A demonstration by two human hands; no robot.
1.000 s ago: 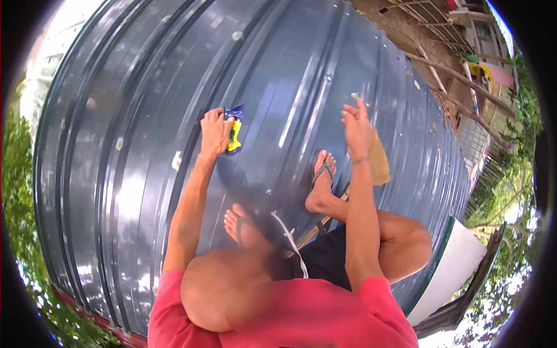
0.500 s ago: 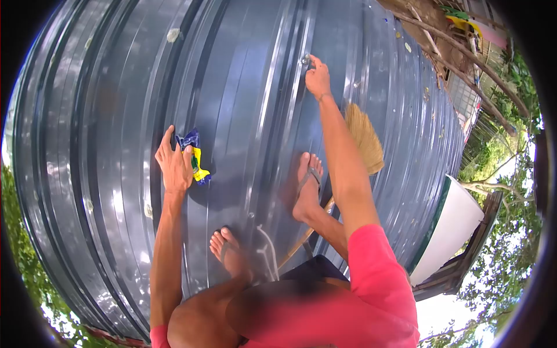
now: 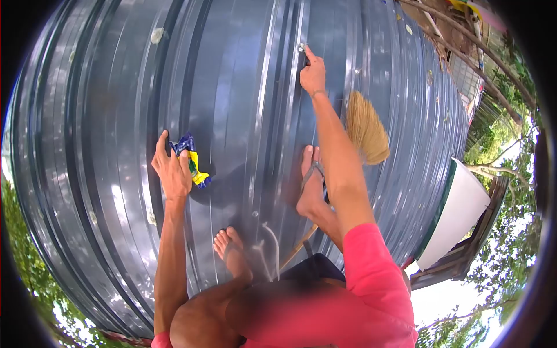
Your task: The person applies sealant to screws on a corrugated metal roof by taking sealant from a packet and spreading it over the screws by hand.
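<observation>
My left hand rests on a dark blue-grey ribbed metal roof. Its thumb lies over a crumpled blue and yellow packet, which sits between thumb and fingers; the index finger stretches forward along a rib. Farther up, my right hand has its index finger extended to a whitish blob on a raised rib, apparently over a fastener. The other right fingers are curled, and no held thing shows in them.
A straw broom lies right of my right forearm, its handle running under my leg. My feet in flip-flops stand on the sheets. Other whitish blobs dot the ribs. Past the right edge are branches and a white panel.
The view has shifted slightly. My right index finger stays at the blob with a small change of angle. My left hand still has the packet, with its fingers slightly more bent.
</observation>
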